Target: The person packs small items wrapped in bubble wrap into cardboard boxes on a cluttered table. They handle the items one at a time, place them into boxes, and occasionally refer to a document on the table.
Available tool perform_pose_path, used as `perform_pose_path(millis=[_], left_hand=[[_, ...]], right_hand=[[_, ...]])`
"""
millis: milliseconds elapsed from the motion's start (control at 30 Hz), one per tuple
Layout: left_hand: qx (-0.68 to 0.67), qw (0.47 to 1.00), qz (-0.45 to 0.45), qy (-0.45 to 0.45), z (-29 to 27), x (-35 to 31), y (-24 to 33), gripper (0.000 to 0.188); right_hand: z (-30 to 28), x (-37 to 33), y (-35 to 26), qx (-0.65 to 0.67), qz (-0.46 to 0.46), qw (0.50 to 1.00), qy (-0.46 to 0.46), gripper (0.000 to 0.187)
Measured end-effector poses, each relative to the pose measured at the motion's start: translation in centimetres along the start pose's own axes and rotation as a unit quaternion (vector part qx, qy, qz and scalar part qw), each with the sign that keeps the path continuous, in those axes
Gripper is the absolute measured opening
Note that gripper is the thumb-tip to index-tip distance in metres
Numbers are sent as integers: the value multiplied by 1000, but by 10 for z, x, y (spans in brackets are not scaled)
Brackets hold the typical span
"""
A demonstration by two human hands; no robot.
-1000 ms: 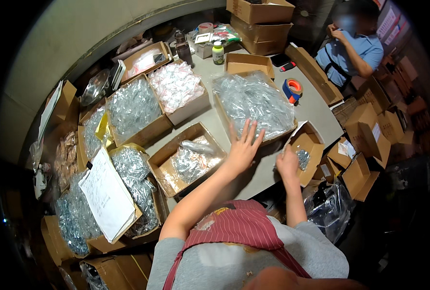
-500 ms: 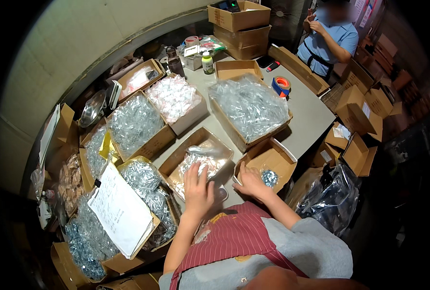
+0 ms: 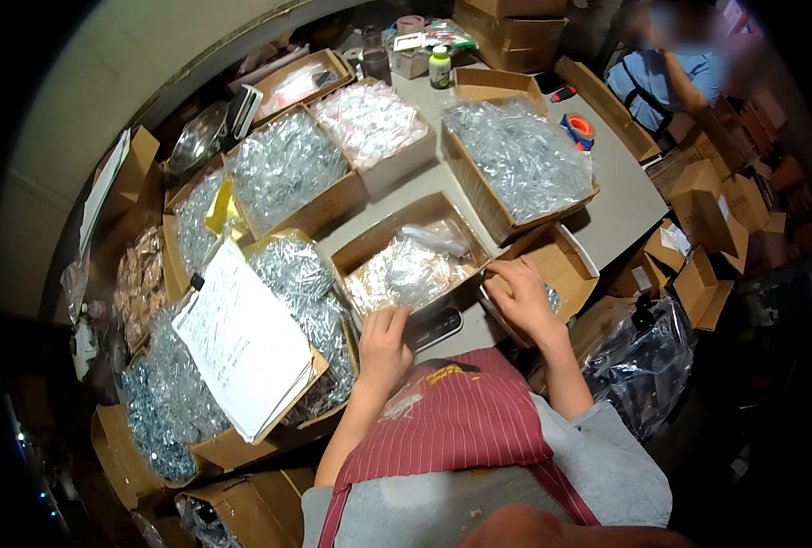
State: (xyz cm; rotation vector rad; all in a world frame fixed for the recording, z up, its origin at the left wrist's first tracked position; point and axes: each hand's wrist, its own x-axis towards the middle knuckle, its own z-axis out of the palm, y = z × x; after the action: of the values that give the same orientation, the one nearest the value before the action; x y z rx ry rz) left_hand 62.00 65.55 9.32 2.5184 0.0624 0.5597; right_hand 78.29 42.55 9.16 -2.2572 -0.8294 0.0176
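Note:
A cardboard box point(image 3: 477, 227) stands before me, holding shiny clear packets point(image 3: 412, 274) and a crumpled plastic bag point(image 3: 438, 241). My left hand point(image 3: 387, 352) is closed, fingers bent together over this box's near wall at its left corner. Beside it on the right is a shallower cardboard box point(image 3: 565, 265) with a small bluish metal heap point(image 3: 552, 297), partly hidden by my right hand. My right hand point(image 3: 522, 297) curls its fingers over the edge where the two boxes meet; which wall it grips I cannot tell. A black device with a display point(image 3: 438, 329) sits against the first box's near side.
Boxes of clear packets point(image 3: 520, 160) and white packets point(image 3: 365, 119) stand at the back. To the left, a clipboard with papers point(image 3: 246, 342) lies over boxes of metal parts. A clear plastic bag point(image 3: 643, 365) is at the right. Another person point(image 3: 670, 82) stands far right.
My left hand has come down from above the packets to the near wall. My right hand has shifted to the edge between the boxes. The view has moved, revealing more of the black device.

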Motion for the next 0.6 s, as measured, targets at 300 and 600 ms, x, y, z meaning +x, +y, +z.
perform_pose_path(millis=[300,600], left_hand=[[-28,998,49,-4,-10,1,17,50],[-32,996,64,44,-52,-12,29,49]], right_hand=[[-2,40,-17,-10,-111,990,90,30],[44,97,-44,16,-228,969,-91,47]])
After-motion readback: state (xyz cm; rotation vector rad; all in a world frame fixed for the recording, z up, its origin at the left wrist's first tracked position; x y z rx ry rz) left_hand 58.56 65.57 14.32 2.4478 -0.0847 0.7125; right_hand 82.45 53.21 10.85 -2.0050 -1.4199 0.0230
